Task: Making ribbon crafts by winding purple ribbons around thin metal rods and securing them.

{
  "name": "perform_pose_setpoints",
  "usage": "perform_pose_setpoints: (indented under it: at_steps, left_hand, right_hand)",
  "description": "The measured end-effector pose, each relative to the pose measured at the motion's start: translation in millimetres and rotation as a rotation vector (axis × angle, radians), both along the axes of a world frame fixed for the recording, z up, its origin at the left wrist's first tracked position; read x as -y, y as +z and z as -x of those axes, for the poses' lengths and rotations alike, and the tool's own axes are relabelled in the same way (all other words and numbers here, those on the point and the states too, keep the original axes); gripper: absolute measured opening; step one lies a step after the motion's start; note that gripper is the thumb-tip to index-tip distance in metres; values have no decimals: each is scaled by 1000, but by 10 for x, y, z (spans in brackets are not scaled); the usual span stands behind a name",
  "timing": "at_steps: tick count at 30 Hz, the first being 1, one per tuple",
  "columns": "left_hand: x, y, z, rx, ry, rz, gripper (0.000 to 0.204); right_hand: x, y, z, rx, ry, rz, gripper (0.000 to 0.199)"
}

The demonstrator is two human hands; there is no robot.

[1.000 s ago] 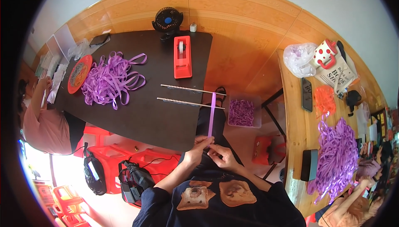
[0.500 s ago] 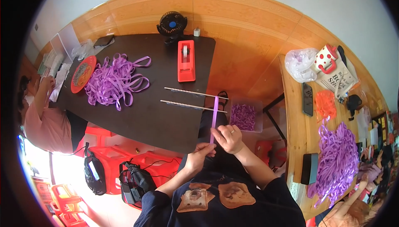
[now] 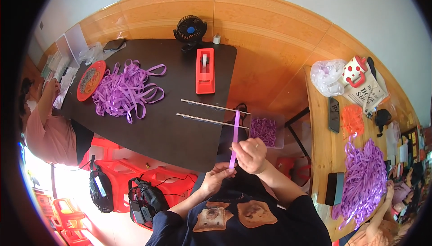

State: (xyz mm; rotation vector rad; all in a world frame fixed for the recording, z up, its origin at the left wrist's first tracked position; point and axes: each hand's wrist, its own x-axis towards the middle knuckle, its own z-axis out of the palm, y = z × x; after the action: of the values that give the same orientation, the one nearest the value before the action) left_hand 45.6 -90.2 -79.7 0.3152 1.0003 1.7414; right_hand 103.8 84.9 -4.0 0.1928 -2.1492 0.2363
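Note:
A purple ribbon (image 3: pixel 236 131) runs from two thin rods (image 3: pixel 204 120), which jut past the right edge of the dark table, down toward my body. The thumb and fingers of my left hand (image 3: pixel 218 176) pinch its lower end. Slightly higher, my right hand (image 3: pixel 250 155) is closed on the same ribbon, fingers curled. At its top, the ribbon lies at the rods' free ends; how it is looped there is too small to tell. Below the rods, a clear bin (image 3: pixel 280 131) holds short purple ribbon pieces (image 3: pixel 263 131).
On the dark table (image 3: pixel 171 144) are a purple ribbon heap (image 3: pixel 123 88), a red plate (image 3: pixel 91 80), a red tape dispenser (image 3: pixel 205 72) and a black fan (image 3: pixel 190 30). A wooden table (image 3: pixel 321 156) at right carries more ribbon (image 3: pixel 364 178) and a phone (image 3: pixel 333 114). People sit at both sides.
Both hands have shifted slightly downward in the picture, along with the rods and tables. My right hand's fingers are curled more tightly around the ribbon.

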Motion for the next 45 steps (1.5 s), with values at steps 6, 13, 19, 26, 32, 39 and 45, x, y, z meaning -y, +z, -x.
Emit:
perform_pose_setpoints:
  at_steps: [6, 13, 19, 26, 32, 39, 45]
  left_hand:
    - [-339, -138, 75, -126, -19, 62, 38]
    - [-926, 15, 217, -105, 191, 24, 38]
    - [-1322, 91, 314, -246, 468, -41, 33]
    - [-1626, 103, 407, -320, 580, -240, 30]
    - [-1675, 47, 405, -337, 659, -103, 21]
    - [-1478, -5, 337, -118, 544, -185, 11]
    - [-1484, 60, 282, -83, 518, -130, 13]
  right_hand:
    - [-500, 293, 444, 76, 125, 693, 4]
    - [-1116, -4, 845, 466, 246, 1410, 15]
    - [-1127, -305, 888, 558, 206, 1664, 14]
    - [-998, -475, 763, 604, 161, 1990, 15]
    - [-981, -946, 497, 633, 299, 2143, 10]
    - [-452, -753, 171, 157, 202, 1653, 27]
    - [-318, -865, 210, 189, 171, 1395, 21]
